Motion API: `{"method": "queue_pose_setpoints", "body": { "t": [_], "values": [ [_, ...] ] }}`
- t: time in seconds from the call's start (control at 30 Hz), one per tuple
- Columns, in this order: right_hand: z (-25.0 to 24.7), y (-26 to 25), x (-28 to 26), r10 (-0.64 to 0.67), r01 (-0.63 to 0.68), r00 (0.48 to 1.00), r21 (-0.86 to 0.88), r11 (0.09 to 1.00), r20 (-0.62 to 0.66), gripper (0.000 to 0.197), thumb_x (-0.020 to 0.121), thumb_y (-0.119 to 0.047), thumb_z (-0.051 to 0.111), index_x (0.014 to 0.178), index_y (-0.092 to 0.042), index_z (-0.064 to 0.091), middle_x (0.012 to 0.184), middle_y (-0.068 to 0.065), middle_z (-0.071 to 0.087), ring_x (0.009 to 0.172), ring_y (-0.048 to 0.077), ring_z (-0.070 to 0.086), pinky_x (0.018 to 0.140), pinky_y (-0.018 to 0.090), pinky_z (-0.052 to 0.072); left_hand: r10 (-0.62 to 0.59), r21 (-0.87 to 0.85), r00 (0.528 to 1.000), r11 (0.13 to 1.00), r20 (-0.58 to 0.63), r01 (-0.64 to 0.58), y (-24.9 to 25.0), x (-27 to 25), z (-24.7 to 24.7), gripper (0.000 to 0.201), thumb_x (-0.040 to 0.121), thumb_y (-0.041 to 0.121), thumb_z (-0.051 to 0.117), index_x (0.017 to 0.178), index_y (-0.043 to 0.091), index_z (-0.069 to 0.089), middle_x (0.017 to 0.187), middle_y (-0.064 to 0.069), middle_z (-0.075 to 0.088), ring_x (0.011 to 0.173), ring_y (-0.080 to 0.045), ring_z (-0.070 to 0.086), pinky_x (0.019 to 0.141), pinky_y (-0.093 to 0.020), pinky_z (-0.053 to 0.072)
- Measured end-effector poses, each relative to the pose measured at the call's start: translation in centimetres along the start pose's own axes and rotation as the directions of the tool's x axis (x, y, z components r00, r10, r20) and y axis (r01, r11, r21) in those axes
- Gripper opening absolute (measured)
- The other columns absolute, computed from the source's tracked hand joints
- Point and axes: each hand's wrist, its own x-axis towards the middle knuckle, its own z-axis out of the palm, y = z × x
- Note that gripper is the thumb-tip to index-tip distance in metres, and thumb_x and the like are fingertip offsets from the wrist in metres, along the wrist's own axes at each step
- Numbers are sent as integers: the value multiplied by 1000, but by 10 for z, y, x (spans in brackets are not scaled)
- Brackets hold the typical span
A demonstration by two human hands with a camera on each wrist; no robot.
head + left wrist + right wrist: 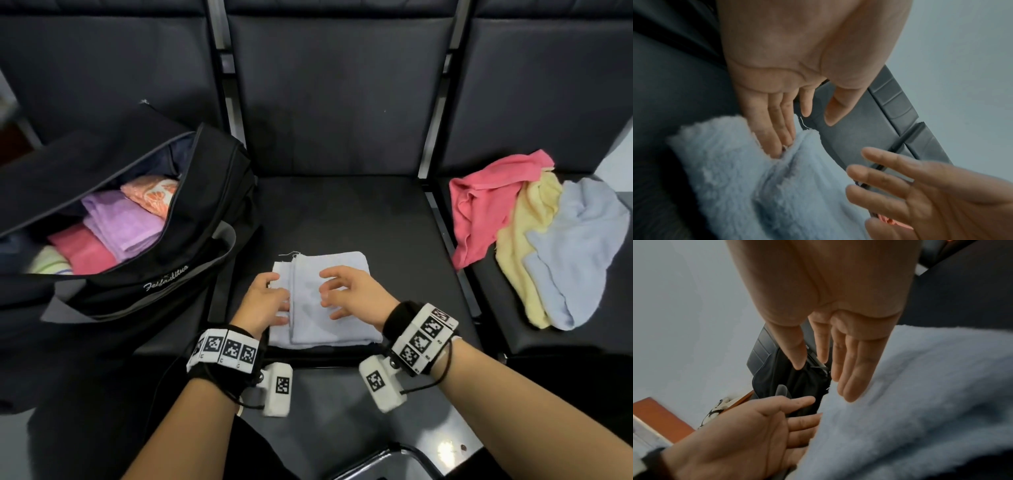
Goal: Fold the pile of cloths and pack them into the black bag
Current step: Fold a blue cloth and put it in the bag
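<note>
With both hands loose, your left hand (263,301) at the folded blue cloth's (329,308) left edge and your right hand (352,296) seemingly just above it, square the edges before lifting it leftward into the black bag (205,212).

— Where can my hands pass?

— My left hand (263,301) and right hand (349,294) sit on the folded blue cloth (329,315) on the middle seat (342,212); the seat beyond it is bare up to the backrest (339,96).

— And to the sides?

— Leftward the black bag (205,219) stands just beside the cloth, its mouth open upward, partly filled with folded cloths (120,226). Rightward a metal divider (442,222) — then the loose pile (534,236) on the next seat.
</note>
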Motion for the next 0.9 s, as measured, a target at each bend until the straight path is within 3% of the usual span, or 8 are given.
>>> {"method": "queue_pose_setpoints", "body": {
  "t": [0.2,0.27,0.37,0.47,0.53,0.67,0.77,0.9],
  "values": [
    [-32,26,-14,-54,42,996,-154,987,-72,35,81,-12,69,111,-29,65,105,0,68,83,22,71,68,35,61,113,321,993,941,-18,-102,-4,3,17,43,83,16,70,121,27,55,101,-8,65,100,-29,65,92,-45,56],
    [-37,31,-16,-55,39,995,-192,981,-81,33,81,-12,69,110,-29,66,104,-1,68,81,24,69,69,36,61,160,386,987,911,-5,-146,-5,3,21,42,82,16,71,119,27,56,90,-4,60,90,-26,61,87,-39,55],
    [-36,38,-17,-71,50,996,-303,952,-59,30,83,-12,68,110,-25,66,104,-3,68,76,14,65,72,32,60,251,433,968,869,33,-240,-6,2,27,38,81,5,66,110,29,60,78,2,50,76,-20,52,68,-27,45],
    [-32,39,-18,-123,93,992,-459,883,-36,30,84,-17,68,110,-30,65,103,-11,66,77,3,61,78,21,53,324,375,945,872,37,-314,-6,-1,27,39,79,-9,59,101,22,69,85,2,56,77,-19,53,73,-25,46],
    [-27,36,-20,-186,160,983,-514,843,2,32,83,-20,68,112,-32,64,104,-15,64,84,2,60,76,12,46,360,313,933,883,23,-349,-2,-2,20,42,79,-12,58,98,22,72,93,-1,62,81,-21,59,78,-32,52],
    [-17,37,-20,-274,310,948,-679,666,164,38,83,-23,69,120,-25,64,114,-8,60,102,8,55,86,19,42,338,319,941,891,9,-323,0,2,-1,45,77,-12,59,93,29,68,88,2,61,68,-15,56,68,-30,50],
    [-10,44,-20,-232,332,941,-792,512,245,39,84,-23,66,123,-25,65,120,-4,55,110,17,48,97,30,41,283,450,959,858,-8,-249,-7,3,-9,43,75,-13,57,97,22,68,87,-1,60,78,-21,57,74,-27,46],
    [-4,54,-26,-263,373,913,-899,228,312,45,78,-18,61,123,-28,62,117,-3,52,105,22,46,84,31,35,292,588,954,785,-72,-196,-10,-1,-5,44,77,-13,51,105,17,68,107,-9,59,99,-27,60,89,-33,50]
  ]
}}
